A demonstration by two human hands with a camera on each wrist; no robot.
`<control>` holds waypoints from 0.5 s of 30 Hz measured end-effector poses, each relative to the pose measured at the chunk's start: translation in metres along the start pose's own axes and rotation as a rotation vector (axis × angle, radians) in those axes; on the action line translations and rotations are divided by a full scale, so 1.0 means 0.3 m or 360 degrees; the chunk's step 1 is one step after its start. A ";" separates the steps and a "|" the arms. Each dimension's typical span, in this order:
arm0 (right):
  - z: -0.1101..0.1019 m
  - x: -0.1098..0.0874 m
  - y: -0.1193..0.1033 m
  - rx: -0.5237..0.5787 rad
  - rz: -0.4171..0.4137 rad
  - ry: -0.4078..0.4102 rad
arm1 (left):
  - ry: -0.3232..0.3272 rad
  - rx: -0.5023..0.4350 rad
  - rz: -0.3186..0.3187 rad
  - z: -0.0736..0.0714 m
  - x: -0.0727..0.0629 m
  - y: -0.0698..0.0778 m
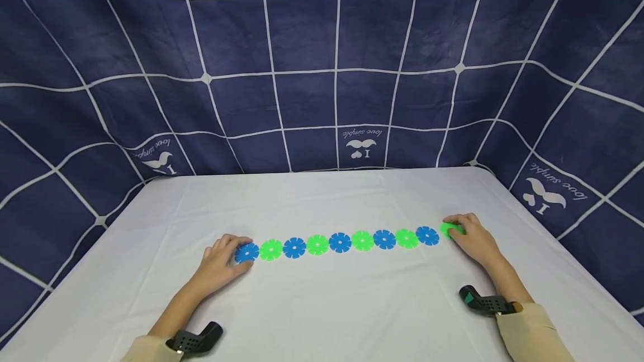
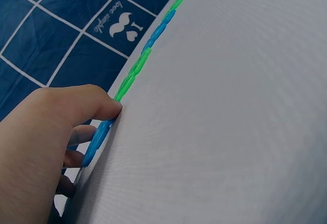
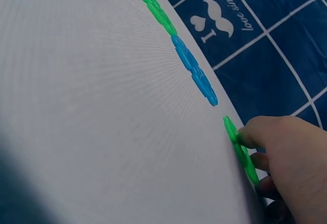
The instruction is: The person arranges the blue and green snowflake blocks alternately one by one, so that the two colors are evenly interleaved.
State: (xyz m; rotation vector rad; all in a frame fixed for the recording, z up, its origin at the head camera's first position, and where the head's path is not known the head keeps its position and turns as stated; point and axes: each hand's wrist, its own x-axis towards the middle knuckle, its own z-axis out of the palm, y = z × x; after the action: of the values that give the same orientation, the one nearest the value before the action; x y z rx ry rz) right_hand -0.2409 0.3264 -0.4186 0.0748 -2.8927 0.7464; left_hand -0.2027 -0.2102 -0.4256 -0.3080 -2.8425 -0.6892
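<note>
A row of flat, notched plastic discs, blue and green by turns, runs across the white table in the head view. My left hand [image 1: 218, 266] grips the blue disc [image 1: 247, 252] at the row's left end, thumb at the near edge and fingers at the far edge. Beside it lies a green disc [image 1: 271, 249]. At the right end, my right hand [image 1: 473, 239] pinches a green disc [image 1: 448, 229], partly hidden by the fingers. The right wrist view shows a small gap between this green disc [image 3: 241, 151] and the neighbouring blue disc [image 3: 195, 70].
The white tablecloth [image 1: 332, 306] has faint creases. Dark blue curtains [image 1: 307, 99] with white lines hang behind the table and along its sides. A black wrist device sits on each forearm, by the beige sleeves [image 1: 533, 334].
</note>
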 end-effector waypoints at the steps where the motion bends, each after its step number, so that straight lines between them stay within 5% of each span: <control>1: 0.000 0.001 0.000 -0.0002 -0.0008 0.0002 | 0.0002 0.0001 0.0001 0.000 0.000 0.000; 15: 0.001 0.002 -0.008 -0.0040 -0.0034 -0.0011 | -0.0002 0.0009 -0.0002 -0.002 -0.001 0.005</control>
State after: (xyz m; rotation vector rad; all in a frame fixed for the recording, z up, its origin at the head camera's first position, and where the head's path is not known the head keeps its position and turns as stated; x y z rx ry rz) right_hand -0.2415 0.3243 -0.4175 0.1049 -2.9020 0.7078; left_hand -0.2021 -0.2093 -0.4244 -0.3058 -2.8458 -0.6811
